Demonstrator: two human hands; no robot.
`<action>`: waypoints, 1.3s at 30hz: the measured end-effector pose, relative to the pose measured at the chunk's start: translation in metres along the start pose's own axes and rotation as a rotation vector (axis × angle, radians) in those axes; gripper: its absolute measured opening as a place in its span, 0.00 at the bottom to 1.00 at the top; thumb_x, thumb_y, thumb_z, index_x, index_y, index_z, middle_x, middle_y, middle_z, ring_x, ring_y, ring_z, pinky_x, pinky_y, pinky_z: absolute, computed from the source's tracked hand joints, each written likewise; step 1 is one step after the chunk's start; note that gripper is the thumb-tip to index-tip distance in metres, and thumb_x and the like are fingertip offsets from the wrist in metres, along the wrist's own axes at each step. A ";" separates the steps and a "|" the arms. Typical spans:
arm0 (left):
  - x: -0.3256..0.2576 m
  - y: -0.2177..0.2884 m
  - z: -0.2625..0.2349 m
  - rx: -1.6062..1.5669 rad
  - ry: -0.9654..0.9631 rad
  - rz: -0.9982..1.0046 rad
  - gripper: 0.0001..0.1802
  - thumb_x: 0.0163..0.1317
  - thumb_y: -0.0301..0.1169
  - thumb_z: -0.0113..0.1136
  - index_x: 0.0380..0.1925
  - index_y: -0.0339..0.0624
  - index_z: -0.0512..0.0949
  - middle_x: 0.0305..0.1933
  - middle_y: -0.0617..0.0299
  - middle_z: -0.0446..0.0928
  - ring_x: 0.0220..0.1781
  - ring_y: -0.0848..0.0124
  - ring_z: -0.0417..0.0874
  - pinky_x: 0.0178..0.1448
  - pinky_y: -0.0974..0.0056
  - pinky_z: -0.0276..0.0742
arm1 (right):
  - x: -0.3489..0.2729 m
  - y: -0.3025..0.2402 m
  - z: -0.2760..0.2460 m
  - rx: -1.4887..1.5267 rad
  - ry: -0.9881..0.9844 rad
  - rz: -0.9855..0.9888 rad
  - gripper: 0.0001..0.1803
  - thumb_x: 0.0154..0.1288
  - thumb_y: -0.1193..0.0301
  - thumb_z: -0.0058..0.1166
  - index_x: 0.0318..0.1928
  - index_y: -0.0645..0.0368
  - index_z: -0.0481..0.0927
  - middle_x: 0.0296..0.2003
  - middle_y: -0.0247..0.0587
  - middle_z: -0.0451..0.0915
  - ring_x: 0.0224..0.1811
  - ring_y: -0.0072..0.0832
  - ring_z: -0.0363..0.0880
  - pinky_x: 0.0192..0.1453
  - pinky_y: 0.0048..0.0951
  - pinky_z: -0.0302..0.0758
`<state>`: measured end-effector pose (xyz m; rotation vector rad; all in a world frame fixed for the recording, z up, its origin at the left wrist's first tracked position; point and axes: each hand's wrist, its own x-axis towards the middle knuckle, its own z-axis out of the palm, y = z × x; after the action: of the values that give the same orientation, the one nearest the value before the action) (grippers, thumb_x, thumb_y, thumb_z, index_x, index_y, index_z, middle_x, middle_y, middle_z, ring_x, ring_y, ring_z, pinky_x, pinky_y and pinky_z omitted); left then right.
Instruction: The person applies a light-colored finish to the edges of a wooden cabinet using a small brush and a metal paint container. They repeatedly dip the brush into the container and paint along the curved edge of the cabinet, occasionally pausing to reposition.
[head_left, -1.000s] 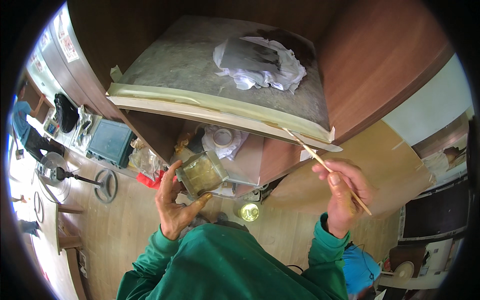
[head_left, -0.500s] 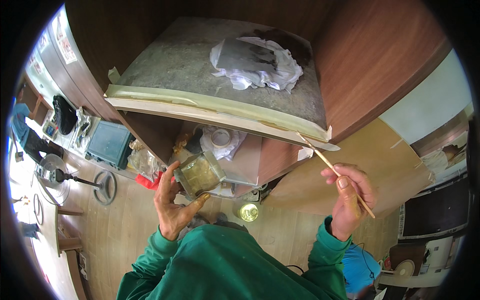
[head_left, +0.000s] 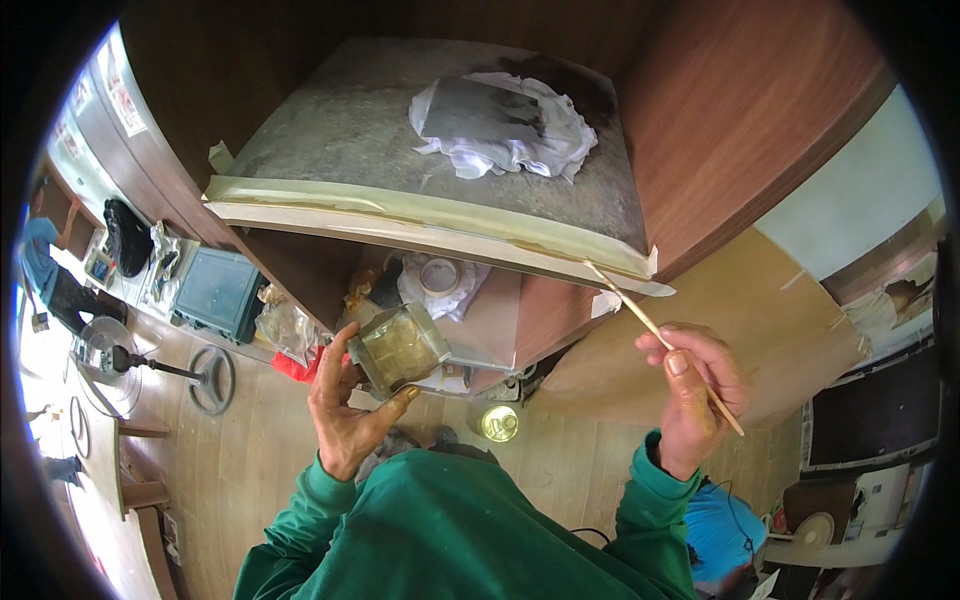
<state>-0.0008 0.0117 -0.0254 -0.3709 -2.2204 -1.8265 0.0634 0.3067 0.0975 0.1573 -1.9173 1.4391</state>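
Note:
Held by its sides in my left hand [head_left: 350,405] is a small square open box [head_left: 402,348] with a yellowish layer inside. My right hand [head_left: 696,392] grips a thin, pale wooden-handled brush [head_left: 640,312]. Its tip meets the front edge of the shelf [head_left: 360,150] near the right corner. Pale masking tape [head_left: 400,205] runs along that edge, with brownish, wet-looking streaks on part of it. On the shelf's grey, mottled top lies a crumpled white cloth [head_left: 560,150] with a dark grey sheet [head_left: 480,110] on it.
A tape roll [head_left: 440,277] rests on white cloth in the lower compartment. A can [head_left: 498,424] of yellowish liquid stands on the floor. At left are a teal case [head_left: 218,290], a fan [head_left: 112,358] and another person [head_left: 55,270]. A brown board [head_left: 690,340] leans at right.
The view has shifted slightly, so the shelf sits a little further left. My brush tip remains by the taped edge near the right corner, and both grips are unchanged.

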 end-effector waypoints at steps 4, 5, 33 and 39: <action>0.001 0.002 0.003 -0.019 -0.014 -0.001 0.50 0.42 0.21 0.79 0.68 0.36 0.65 0.46 0.51 0.86 0.46 0.64 0.89 0.50 0.63 0.84 | 0.003 0.002 0.006 -0.023 -0.033 0.032 0.10 0.65 0.77 0.60 0.44 0.70 0.84 0.37 0.53 0.86 0.40 0.31 0.84 0.43 0.27 0.77; 0.002 0.002 0.003 -0.015 -0.017 0.003 0.50 0.42 0.21 0.79 0.68 0.36 0.65 0.46 0.51 0.86 0.46 0.64 0.89 0.50 0.62 0.84 | 0.003 0.003 0.006 -0.034 -0.031 0.049 0.10 0.65 0.77 0.60 0.44 0.70 0.84 0.37 0.53 0.86 0.40 0.32 0.84 0.43 0.27 0.77; 0.002 -0.001 0.002 0.005 -0.016 -0.002 0.49 0.42 0.21 0.79 0.68 0.35 0.65 0.48 0.52 0.84 0.46 0.64 0.89 0.48 0.63 0.84 | -0.021 0.008 0.025 -0.252 -0.061 -0.226 0.11 0.58 0.84 0.62 0.43 0.65 0.87 0.41 0.54 0.83 0.35 0.32 0.85 0.40 0.28 0.81; -0.001 -0.004 0.003 0.008 -0.003 0.001 0.49 0.42 0.20 0.79 0.68 0.35 0.66 0.49 0.52 0.83 0.47 0.63 0.89 0.49 0.63 0.85 | -0.020 0.007 0.025 -0.248 -0.118 -0.198 0.12 0.58 0.84 0.62 0.43 0.65 0.87 0.41 0.53 0.84 0.35 0.31 0.84 0.40 0.27 0.81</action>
<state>-0.0014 0.0142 -0.0295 -0.3736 -2.2281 -1.8171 0.0624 0.2810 0.0774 0.3117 -2.0931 1.0740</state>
